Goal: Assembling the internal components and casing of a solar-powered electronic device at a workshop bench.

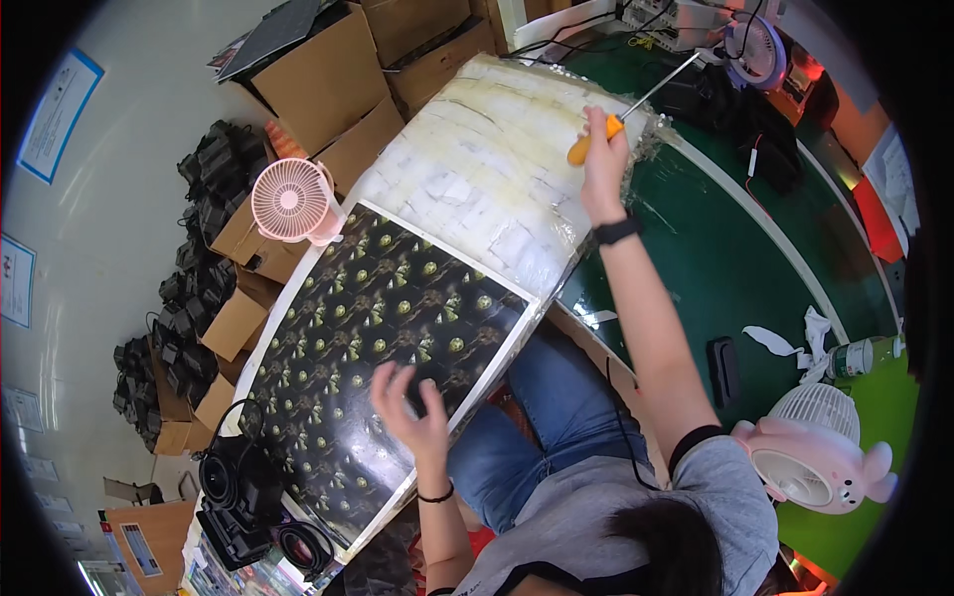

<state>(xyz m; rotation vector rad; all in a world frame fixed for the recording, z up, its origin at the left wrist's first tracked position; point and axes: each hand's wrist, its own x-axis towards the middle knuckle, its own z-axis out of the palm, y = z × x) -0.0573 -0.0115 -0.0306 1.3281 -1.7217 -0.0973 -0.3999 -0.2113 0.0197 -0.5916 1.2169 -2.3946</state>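
Orange-handled screwdriver [608,126], upper middle of frame, is clenched in the right hand [602,169], shaft angled toward the upper right, while the left hand [409,409], fingers spread and released, hovers over the dark patterned board [378,328] at lower centre. Looks like a reach with the tool; next comes bringing its tip down steadily.

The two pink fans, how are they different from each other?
The pink fan at the left edge of the work surface shows a pink grille and a plain round head; the bunny-eared fan on the green table has a white grille and a pink body with ears. The first sits beyond the left hand; the second sits by the person's right shoulder, far from the right hand holding the screwdriver. Both are small, round desk fans.
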